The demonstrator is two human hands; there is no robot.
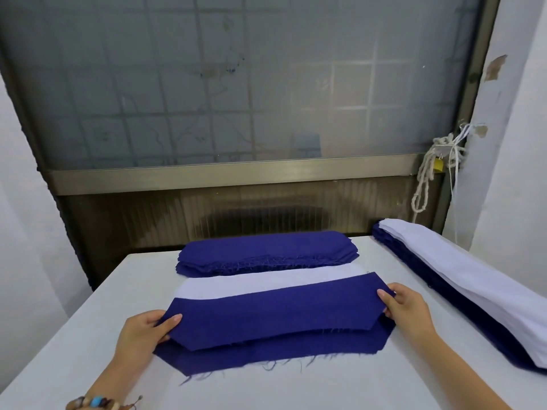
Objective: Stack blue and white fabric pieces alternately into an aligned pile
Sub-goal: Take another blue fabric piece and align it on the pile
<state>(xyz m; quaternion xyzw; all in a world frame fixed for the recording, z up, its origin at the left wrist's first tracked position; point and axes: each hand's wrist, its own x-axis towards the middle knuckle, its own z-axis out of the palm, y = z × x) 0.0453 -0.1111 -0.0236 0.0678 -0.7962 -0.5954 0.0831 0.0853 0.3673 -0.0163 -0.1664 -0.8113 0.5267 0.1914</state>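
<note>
Blue piece is pinched at both pointed ends, our left hand and right hand each in a closed grip on it, stretched flat over the white piece on the worktop, we judge to square edges.

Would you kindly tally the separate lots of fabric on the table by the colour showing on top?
Blue on top: 3 (back stack, held piece, piece under it)
White on top: 2 (middle strip, long right pile)
Total: 5
</note>
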